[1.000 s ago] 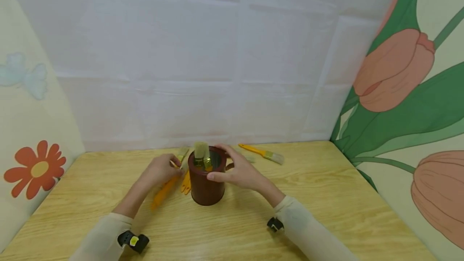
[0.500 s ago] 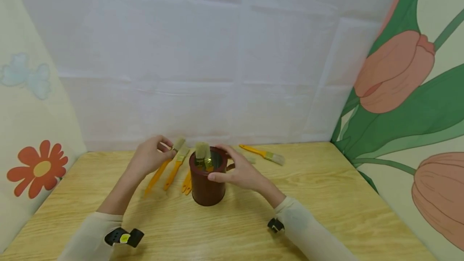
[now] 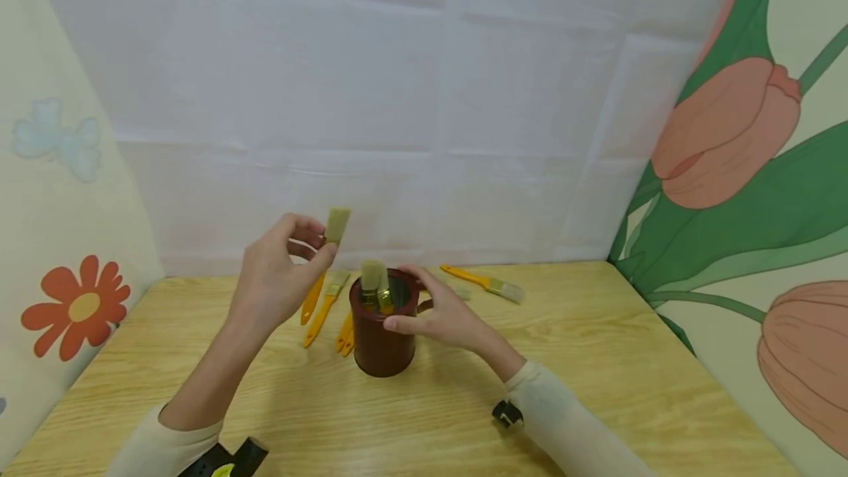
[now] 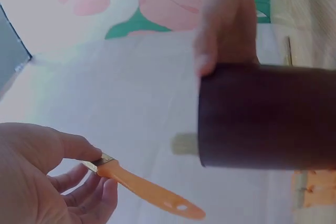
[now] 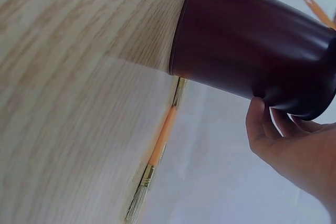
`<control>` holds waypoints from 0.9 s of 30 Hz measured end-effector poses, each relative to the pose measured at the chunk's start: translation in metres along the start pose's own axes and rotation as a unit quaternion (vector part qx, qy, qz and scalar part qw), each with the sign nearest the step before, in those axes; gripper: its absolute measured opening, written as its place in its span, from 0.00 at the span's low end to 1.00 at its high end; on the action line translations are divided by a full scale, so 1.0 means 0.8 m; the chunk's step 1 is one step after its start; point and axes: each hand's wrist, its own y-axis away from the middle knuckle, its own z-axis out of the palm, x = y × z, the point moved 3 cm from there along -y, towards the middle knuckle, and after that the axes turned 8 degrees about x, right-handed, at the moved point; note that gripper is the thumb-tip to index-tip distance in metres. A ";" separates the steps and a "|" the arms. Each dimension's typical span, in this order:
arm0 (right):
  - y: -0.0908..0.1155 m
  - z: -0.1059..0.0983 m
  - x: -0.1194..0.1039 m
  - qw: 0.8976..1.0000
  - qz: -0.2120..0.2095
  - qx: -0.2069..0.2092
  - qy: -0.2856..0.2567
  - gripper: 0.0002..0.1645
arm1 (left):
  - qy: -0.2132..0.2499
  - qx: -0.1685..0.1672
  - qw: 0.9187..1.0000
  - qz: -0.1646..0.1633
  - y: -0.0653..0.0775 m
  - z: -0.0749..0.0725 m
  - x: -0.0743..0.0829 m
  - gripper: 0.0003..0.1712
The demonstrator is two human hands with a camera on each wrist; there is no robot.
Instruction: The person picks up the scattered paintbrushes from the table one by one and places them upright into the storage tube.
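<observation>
My left hand [image 3: 274, 274] pinches a paintbrush [image 3: 338, 225] near its metal ferrule, raised above the table left of the mug. Its pale bristles point up, and the orange handle [image 4: 157, 192] hangs down in the left wrist view. A dark red-brown mug [image 3: 384, 348] stands upright on the table. My right hand [image 3: 447, 315] holds it near the rim, thumb on the near side and fingers reaching to the far side. Inside the mug, brushes [image 3: 373, 276] stand with bristles up. The mug's handle is partly hidden by the right hand.
One loose brush [image 3: 322, 315] lies left of the mug. Orange handle ends [image 3: 344, 335] poke out behind the mug's left side. Another brush [image 3: 486, 283] lies at the back right, with more bristles [image 3: 461, 291] partly hidden behind the right hand. A white sheet [image 3: 371, 94] hangs behind the table.
My left hand has picked up a brush from the table, lifted it and turned it more upright, bringing it slightly right. The right hand stays on the mug.
</observation>
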 end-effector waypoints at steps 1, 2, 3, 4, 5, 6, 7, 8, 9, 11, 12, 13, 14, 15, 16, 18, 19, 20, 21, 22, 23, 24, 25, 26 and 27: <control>0.000 0.000 0.000 1.000 0.000 0.000 0.001 0.50 | 0.008 0.009 1.000 0.010 0.003 -0.003 0.007 0.16; 0.000 0.000 0.000 1.000 0.001 0.000 0.002 0.50 | 0.016 0.017 1.000 0.018 0.006 -0.005 0.014 0.16; 0.000 0.001 0.000 1.000 0.001 0.000 0.003 0.50 | 0.025 0.024 0.999 0.026 0.009 -0.007 0.020 0.16; 0.000 0.001 0.000 1.000 0.002 0.000 0.004 0.50 | 0.033 0.030 0.998 0.035 0.012 -0.009 0.027 0.16; 0.000 0.001 0.001 1.000 0.002 0.000 0.006 0.50 | 0.041 0.035 0.998 0.044 0.015 -0.010 0.033 0.16; 0.000 0.001 0.001 1.000 0.002 0.000 0.007 0.50 | 0.051 0.040 0.996 0.054 0.018 -0.012 0.039 0.15; 0.000 0.001 0.001 1.000 0.002 0.001 0.008 0.50 | 0.061 0.044 0.995 0.064 0.020 -0.012 0.044 0.15; 0.000 0.001 0.001 1.000 0.003 0.001 0.008 0.50 | 0.072 0.048 0.994 0.072 0.023 -0.012 0.049 0.14; 0.000 0.001 0.001 1.000 0.004 0.002 0.007 0.50 | 0.083 0.050 0.992 0.081 0.025 -0.012 0.053 0.14; 0.000 0.001 0.001 1.000 0.006 0.002 0.005 0.50 | 0.105 0.049 0.989 0.091 0.027 -0.010 0.058 0.14; 0.000 0.001 0.001 1.000 0.007 0.001 0.002 0.50 | 0.113 0.048 0.988 0.094 0.028 -0.008 0.059 0.14; 0.000 0.001 0.001 1.000 0.008 0.001 0.001 0.50 | 0.119 0.046 0.987 0.096 0.029 -0.006 0.059 0.13; 0.000 0.000 0.001 1.000 0.010 0.000 0.000 0.50 | 0.124 0.044 0.987 0.097 0.029 -0.004 0.058 0.13; 0.000 0.000 0.001 1.000 0.010 0.000 -0.001 0.50 | 0.127 0.043 0.986 0.096 0.029 -0.001 0.056 0.13; 0.000 0.000 0.001 1.000 0.010 -0.001 -0.002 0.49 | 0.126 0.041 0.986 0.096 0.029 0.002 0.054 0.14; 0.000 0.001 0.001 1.000 0.007 0.000 -0.001 0.48 | 0.125 0.036 0.987 0.094 0.028 0.008 0.050 0.14; -0.001 0.001 0.001 1.000 0.006 0.000 0.000 0.48 | 0.126 0.033 0.987 0.093 0.028 0.011 0.047 0.14; -0.001 0.001 0.001 1.000 0.005 0.001 0.000 0.48 | 0.127 0.029 0.987 0.091 0.027 0.014 0.045 0.14; -0.001 0.001 0.001 1.000 0.003 0.002 0.001 0.47 | 0.128 0.025 0.987 0.089 0.027 0.017 0.042 0.14; -0.001 0.001 0.001 1.000 0.001 0.002 0.001 0.47 | 0.128 0.020 0.988 0.086 0.027 0.020 0.040 0.14; -0.001 0.001 0.001 1.000 0.000 0.002 0.002 0.47 | 0.128 0.015 0.988 0.081 0.027 0.023 0.038 0.14; -0.001 0.001 0.002 1.000 0.000 0.002 0.001 0.47 | 0.125 0.009 0.989 0.078 0.027 0.026 0.036 0.14; -0.001 0.001 0.002 1.000 -0.001 0.003 0.002 0.47 | 0.121 0.004 0.990 0.074 0.028 0.029 0.035 0.14; -0.001 0.001 0.002 1.000 -0.002 0.003 0.002 0.47 | 0.117 -0.002 0.991 0.070 0.028 0.032 0.033 0.14; -0.001 0.001 0.002 1.000 -0.003 0.004 0.003 0.47 | 0.110 -0.007 0.992 0.066 0.029 0.034 0.032 0.14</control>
